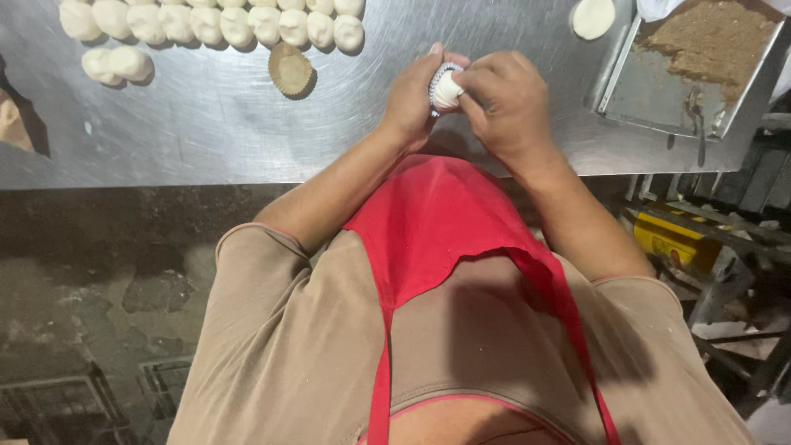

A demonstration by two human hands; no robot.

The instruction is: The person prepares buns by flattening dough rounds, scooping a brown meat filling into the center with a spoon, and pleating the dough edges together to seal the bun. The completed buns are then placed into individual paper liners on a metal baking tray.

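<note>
Both of my hands meet over the near edge of a steel table (214,124). My left hand (409,100) cups a white fluted paper cup with a ball of white dough (446,87) in it. My right hand (509,100) closes over the same dough ball from the right, fingers pressing on it. A brown fluted paper cup (290,69) lies by itself on the table to the left of my hands. Several shaped white dough pieces (235,25) sit in a row along the far edge, and two more dough pieces (117,63) lie below them at the left.
A metal tray (659,107) with brown crumbly filling (710,39) stands at the right of the table. A flat round of white dough (593,17) lies just left of it. A yellow container (671,239) and metal racks stand below the table at the right.
</note>
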